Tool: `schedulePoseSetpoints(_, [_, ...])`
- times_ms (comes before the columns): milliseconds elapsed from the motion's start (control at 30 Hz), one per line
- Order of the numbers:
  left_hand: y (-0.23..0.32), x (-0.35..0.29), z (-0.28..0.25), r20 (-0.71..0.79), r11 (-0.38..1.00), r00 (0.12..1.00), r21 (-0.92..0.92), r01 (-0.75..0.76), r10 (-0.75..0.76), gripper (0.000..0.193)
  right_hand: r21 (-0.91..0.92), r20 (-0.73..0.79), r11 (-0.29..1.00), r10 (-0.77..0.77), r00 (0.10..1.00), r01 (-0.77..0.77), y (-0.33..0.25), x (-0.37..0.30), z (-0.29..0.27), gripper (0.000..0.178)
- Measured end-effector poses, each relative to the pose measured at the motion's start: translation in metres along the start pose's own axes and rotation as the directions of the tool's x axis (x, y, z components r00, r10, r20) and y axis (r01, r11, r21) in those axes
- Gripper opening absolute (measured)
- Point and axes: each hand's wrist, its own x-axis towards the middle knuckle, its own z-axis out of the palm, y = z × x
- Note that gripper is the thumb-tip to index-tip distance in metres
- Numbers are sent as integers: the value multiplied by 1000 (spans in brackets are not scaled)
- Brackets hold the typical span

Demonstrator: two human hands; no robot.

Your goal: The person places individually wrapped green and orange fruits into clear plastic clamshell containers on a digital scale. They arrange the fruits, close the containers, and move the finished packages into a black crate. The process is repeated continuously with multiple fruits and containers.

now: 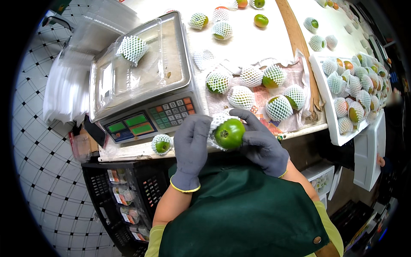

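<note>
A green tomato (230, 134) is held in front of my apron, partly inside a white foam net sleeve (217, 121). My gloved right hand (262, 143) grips the tomato from its right side. On the other side, my gloved left hand (191, 145) pinches the edge of the sleeve. Just left of that hand, a smaller netted tomato (162, 144) rests at the table's front edge. Beyond my hands, several netted tomatoes (242, 97) lie on newspaper (261, 92). A clear plastic tray (150, 68) with one netted tomato (132, 50) sits on the weighing scale (180, 85).
Stacked clear trays (64, 90) stand left of the scale. Below them is a black crate (100, 188) with packed boxes. At right, a white foam box (334, 130) is full of netted tomatoes. A wooden strip (295, 30) divides the table. One bare tomato (261, 20) lies farther back.
</note>
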Motion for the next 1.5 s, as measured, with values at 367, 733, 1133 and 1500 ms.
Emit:
schedulePoseSetpoints(367, [53,25,-65,109,582,830,663,-471,547,55,-650,322,596,-346,881,471,-52,62,66,63])
schedulePoseSetpoints(733, [23,8,-70,149,687,891,586,-430,429,36,-582,697,-743,-247,673,330,-86,220,123,43])
schedulePoseSetpoints(1133, [-38,16,39,447,640,885,644,-418,128,69,-860,67,434,-425,903,268,-70,46,9,29])
schedulePoseSetpoints(1500, [-22,4,21,422,699,894,593,-400,154,60,-887,166,-445,-556,814,-124,-17,69,-26,51])
